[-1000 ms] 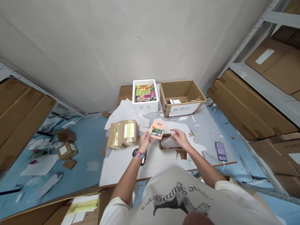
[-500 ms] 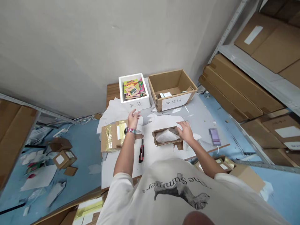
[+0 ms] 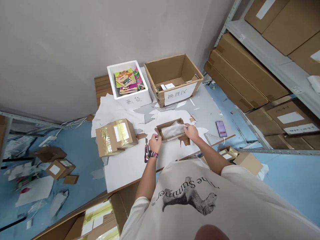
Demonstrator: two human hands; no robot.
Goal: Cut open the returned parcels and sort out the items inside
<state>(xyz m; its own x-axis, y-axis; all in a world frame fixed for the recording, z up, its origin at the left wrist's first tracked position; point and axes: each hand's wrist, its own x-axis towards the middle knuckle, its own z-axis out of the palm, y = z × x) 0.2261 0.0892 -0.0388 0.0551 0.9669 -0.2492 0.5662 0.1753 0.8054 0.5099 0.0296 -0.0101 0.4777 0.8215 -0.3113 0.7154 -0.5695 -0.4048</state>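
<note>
A small open cardboard box (image 3: 172,137) lies on the white paper, with a whitish wrapped item (image 3: 173,129) inside it. My left hand (image 3: 155,142) is at the box's left end, fingers curled on its edge. At the right end my right hand (image 3: 191,132) pinches the box wall near the wrapped item. Beside my left wrist, partly covered by it, is a red and black utility knife (image 3: 146,151). To the left sits a brown carton (image 3: 107,140) with yellow tape and a white label.
Behind stand a white foam box (image 3: 136,100) of booklets and a larger labelled cardboard box (image 3: 172,66). A purple phone (image 3: 220,129) lies at the table's right. Shelves of cartons (image 3: 240,73) rise on the right; small boxes (image 3: 60,169) lie on the floor at left.
My left hand has come down from above the taped carton to the small box's left end and closed there. My right hand now grips the right end. The camera view has shifted.
</note>
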